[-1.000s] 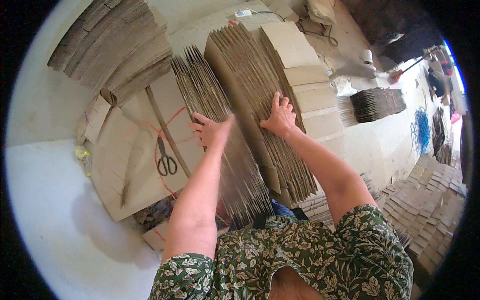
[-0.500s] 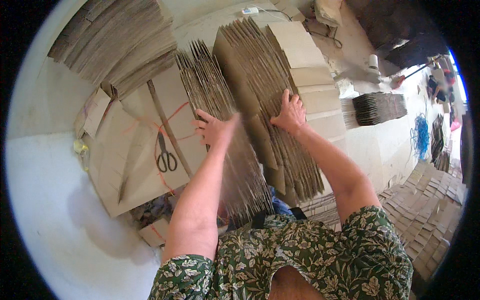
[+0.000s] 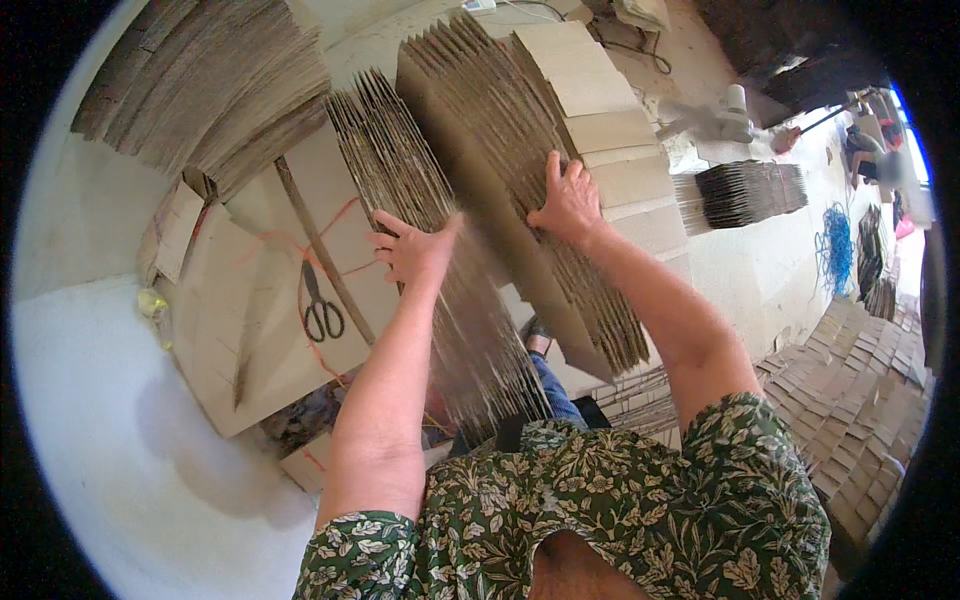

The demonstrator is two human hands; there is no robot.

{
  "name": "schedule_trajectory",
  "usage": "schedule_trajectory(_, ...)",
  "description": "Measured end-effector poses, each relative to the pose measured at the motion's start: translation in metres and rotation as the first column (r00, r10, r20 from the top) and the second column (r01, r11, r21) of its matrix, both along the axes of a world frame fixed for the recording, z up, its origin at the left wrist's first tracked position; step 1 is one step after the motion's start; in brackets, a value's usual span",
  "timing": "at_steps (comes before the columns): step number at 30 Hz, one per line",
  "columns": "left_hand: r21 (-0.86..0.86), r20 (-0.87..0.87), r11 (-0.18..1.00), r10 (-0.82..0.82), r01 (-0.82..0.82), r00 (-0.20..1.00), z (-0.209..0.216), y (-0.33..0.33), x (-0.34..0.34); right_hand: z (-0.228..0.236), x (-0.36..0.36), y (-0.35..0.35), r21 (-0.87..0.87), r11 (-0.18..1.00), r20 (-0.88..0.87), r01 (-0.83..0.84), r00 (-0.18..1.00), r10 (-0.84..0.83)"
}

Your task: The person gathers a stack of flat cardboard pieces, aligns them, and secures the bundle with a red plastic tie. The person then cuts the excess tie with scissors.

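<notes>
Two long rows of upright, tightly packed cardboard sheets lie side by side before me. My left hand (image 3: 418, 248) rests across the narrower left row (image 3: 390, 140), its fingers spread past the left edge and its thumb, a little blurred, towards the gap. On the wider right row (image 3: 480, 75) sits my right hand (image 3: 572, 205), fingers apart near the right edge and thumb pointing left. A flat cardboard face (image 3: 450, 135) forms that row's left side. Neither hand is visibly closed round a sheet.
Black-handled scissors (image 3: 322, 305) and orange string (image 3: 345, 268) lie on flat cardboard at left, below a large cardboard stack (image 3: 210, 90). Pale cardboard pieces (image 3: 610, 130) flank the right row. Farther right are another bundle (image 3: 752, 193), blue string (image 3: 836, 250) and a person (image 3: 868, 150).
The view has shifted slightly, moving most things left and up. The rows' near ends have parted, revealing my foot and trouser leg between them. Both hands stay on their rows.
</notes>
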State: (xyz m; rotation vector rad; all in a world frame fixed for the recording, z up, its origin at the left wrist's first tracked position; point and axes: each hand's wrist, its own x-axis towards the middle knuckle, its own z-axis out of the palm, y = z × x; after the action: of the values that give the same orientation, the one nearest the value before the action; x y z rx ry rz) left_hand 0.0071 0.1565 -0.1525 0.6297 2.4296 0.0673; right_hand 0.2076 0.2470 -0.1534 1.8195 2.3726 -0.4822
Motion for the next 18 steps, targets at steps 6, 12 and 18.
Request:
schedule_trajectory(6,-0.052,-0.037,0.998,-0.047,0.045,0.998,0.001,0.0,0.001,0.0,-0.006,-0.041,-0.025,1.0,-0.017,-0.005,1.0,0.005)
schedule_trajectory(12,-0.05,-0.039,0.997,-0.053,0.051,0.998,0.001,0.002,0.001,0.003,-0.021,-0.051,-0.025,1.0,-0.118,0.01,0.993,-0.013)
schedule_trajectory(18,-0.045,-0.036,0.998,-0.044,0.043,0.998,0.003,0.003,0.005,-0.002,-0.024,-0.053,-0.011,1.0,-0.132,0.029,0.991,-0.031)
